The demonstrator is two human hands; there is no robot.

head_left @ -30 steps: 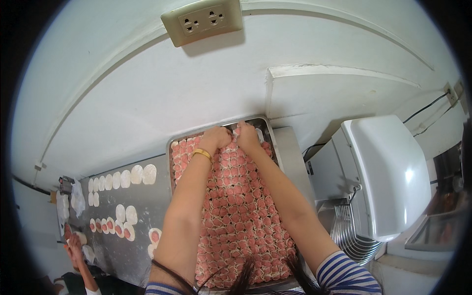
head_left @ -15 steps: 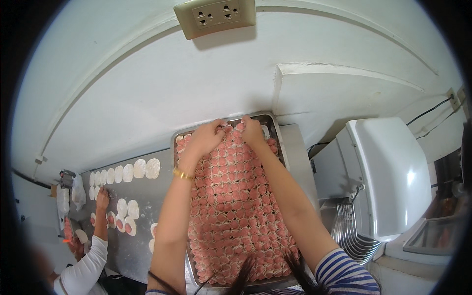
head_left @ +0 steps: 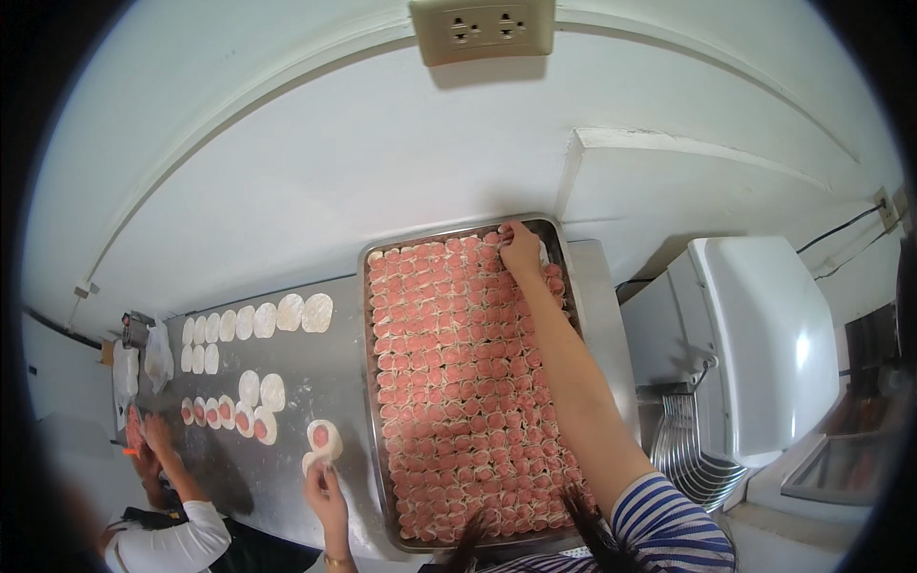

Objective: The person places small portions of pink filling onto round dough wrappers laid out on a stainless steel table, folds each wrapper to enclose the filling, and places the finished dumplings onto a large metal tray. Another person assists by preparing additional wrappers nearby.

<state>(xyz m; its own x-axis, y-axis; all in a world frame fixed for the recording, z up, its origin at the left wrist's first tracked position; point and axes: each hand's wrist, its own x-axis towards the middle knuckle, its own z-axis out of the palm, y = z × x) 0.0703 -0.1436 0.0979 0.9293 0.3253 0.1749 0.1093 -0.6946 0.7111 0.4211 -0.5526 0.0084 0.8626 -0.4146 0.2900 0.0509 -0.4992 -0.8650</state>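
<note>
- Left hand (head_left: 327,492), one: fingertips at one pale dough disc (head_left: 311,460); whether they pinch it cannot be told. Just beyond, one filled disc (head_left: 325,436), apparently kept close to the tray for easy reach.
- Metal tray (head_left: 371,382), one: on the steel table (head_left: 315,368), long side running away from the person, probably so both ends can be reached.
- Dumplings (head_left: 449,363), pink-topped: in the tray, filling upward, packed in touching rows, presumably to save room and prop one another. Too many and too small for a sure count.
- Right hand (head_left: 519,250), one: at the tray's far right part, fingers curled at the far row, seemingly steadying its end; fingertips partly hidden, so cannot tell whether closed on a piece.
- Line of filled discs (head_left: 226,411), six, left of the tray; two plain discs (head_left: 272,392) just behind its right end.
- Far dough discs (head_left: 265,320): eight in the back row, three in a short row before it; laid flat, likely against sticking.
- Co-worker's hands (head_left: 158,437), two, far left, by pink filling (head_left: 134,430).
- Socket plate (head_left: 484,31), one, on the wall.
</note>
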